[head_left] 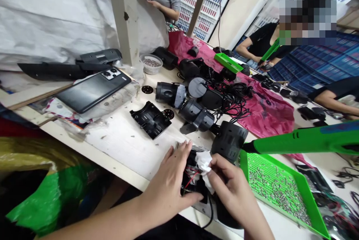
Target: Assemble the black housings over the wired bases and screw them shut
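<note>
A black device body (200,191) with red wires showing inside lies at the table's front edge. My left hand (174,180) rests against its left side, fingers stretched and thumb apart. A crumpled white tissue or cloth (203,160) sits over the body's opening, pinched between the thumb and fingers of my right hand (228,180). Just beyond my hands is a black cylindrical housing (230,140). An open black half shell (151,119) lies farther left, beside a dark perforated disc (168,114).
A green tray of screws (280,187) stands at the right, under a green electric screwdriver (305,139). A phone (94,88) lies at the left near a white post (125,19). Black housings and cables fill the table's middle; several people work beyond.
</note>
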Available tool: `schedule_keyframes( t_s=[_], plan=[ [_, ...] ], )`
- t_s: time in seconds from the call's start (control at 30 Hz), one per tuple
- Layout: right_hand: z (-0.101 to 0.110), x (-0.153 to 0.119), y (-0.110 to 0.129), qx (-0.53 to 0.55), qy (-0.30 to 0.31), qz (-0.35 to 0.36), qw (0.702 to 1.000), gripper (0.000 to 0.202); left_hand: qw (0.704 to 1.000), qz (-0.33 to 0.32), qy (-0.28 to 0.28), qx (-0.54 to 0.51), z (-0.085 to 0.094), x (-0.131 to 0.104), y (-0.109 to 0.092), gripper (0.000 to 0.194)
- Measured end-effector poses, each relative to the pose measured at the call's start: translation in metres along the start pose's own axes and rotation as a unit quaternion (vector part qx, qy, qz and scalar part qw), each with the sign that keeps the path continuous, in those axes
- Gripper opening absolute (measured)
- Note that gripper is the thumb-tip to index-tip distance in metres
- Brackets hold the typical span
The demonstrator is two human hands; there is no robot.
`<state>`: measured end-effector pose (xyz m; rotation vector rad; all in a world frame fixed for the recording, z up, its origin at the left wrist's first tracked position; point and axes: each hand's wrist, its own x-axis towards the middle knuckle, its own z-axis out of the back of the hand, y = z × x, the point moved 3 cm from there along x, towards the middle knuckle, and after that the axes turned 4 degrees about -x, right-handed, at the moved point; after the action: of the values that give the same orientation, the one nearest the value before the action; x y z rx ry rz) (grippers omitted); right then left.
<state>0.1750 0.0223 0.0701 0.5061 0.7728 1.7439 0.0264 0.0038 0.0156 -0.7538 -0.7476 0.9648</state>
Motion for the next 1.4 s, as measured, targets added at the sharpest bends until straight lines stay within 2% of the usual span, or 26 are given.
schedule_keyframes(
  t_s=[0.17,0.3,0.37,0.43,0.53,0.6,0.67,0.73,0.8,0.93,1.0,1.1,1.17,1.2,1.3,1.4],
  plan=[
    [0.005,0.005,0.007,-0.016,0.083,0.012,0.996,0.012,0.999,-0.028,0.000,0.036,-0.004,-0.002,0.001,0.121],
    [0.017,-0.001,0.010,-0.061,0.094,0.013,0.994,0.013,0.999,-0.013,0.018,0.047,-0.007,-0.002,0.005,0.118],
    [0.025,-0.007,0.006,-0.065,0.051,0.012,0.996,0.013,0.998,-0.011,0.028,0.052,-0.007,-0.002,0.006,0.115],
    [0.034,-0.015,-0.001,-0.061,-0.046,0.006,0.997,0.009,0.998,-0.008,0.034,0.054,-0.007,-0.002,0.007,0.112],
    [0.040,-0.028,-0.009,-0.054,-0.204,-0.004,0.977,0.012,0.997,-0.004,0.044,0.058,-0.007,-0.002,0.007,0.111],
    [0.034,-0.031,-0.007,-0.070,-0.235,0.006,0.969,0.010,0.997,-0.005,0.049,0.066,-0.007,-0.003,0.006,0.112],
    [0.022,-0.028,-0.001,-0.095,-0.203,0.033,0.974,0.010,0.996,-0.008,0.050,0.074,-0.007,-0.003,0.005,0.114],
    [0.009,-0.023,0.004,-0.116,-0.145,0.048,0.981,0.015,0.996,-0.010,0.047,0.077,-0.007,-0.003,0.004,0.117],
    [0.002,-0.020,0.005,-0.133,-0.096,0.033,0.986,0.020,0.996,-0.007,0.047,0.074,-0.007,-0.002,0.004,0.116],
    [0.011,-0.026,-0.003,-0.156,-0.053,0.002,0.986,0.026,0.996,0.007,0.064,0.068,-0.005,0.000,0.004,0.110],
    [0.023,-0.031,-0.007,-0.152,-0.079,0.010,0.985,0.020,0.995,0.011,0.075,0.069,-0.005,-0.001,0.004,0.110],
    [0.043,-0.032,-0.008,-0.148,-0.210,0.011,0.966,0.012,0.994,0.003,0.079,0.077,-0.004,-0.001,0.003,0.110],
    [0.046,-0.026,-0.004,-0.139,-0.252,0.028,0.957,0.015,0.994,-0.001,0.074,0.086,-0.004,-0.001,0.002,0.109],
    [0.043,-0.019,-0.001,-0.134,-0.235,0.047,0.961,0.016,0.993,-0.003,0.071,0.093,-0.004,-0.001,0.002,0.109],
    [0.025,0.003,0.005,-0.157,-0.121,0.092,0.976,0.020,0.991,-0.016,0.060,0.115,-0.005,-0.002,0.001,0.107],
    [0.013,0.019,0.001,-0.232,-0.065,0.053,0.969,0.022,0.990,-0.024,0.062,0.126,-0.006,-0.002,0.003,0.103]
  ],
)
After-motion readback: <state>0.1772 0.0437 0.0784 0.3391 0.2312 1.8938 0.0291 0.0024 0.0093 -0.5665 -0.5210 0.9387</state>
